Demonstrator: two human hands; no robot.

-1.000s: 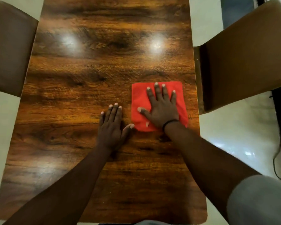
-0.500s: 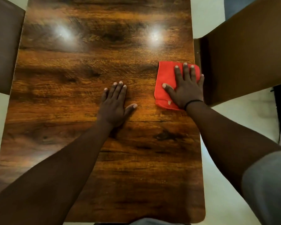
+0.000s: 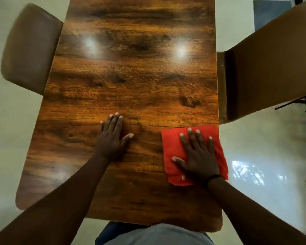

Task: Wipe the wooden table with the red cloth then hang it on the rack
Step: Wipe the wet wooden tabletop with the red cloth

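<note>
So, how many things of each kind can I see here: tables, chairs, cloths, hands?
Wooden table: 1
Brown chairs: 2, the left chair and the right chair
Red cloth: 1, flat on the table by its right edge
Hands: 2, the left hand flat on the bare wood and the right hand flat on the cloth
Total: 6

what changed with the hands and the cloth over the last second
The right hand, pressing flat on the red cloth, slid it first away along the wooden table toward the right edge, then back toward the person; the cloth now overhangs that edge slightly. Nothing was gripped or let go. The left hand stayed flat on the table beside it.
</note>
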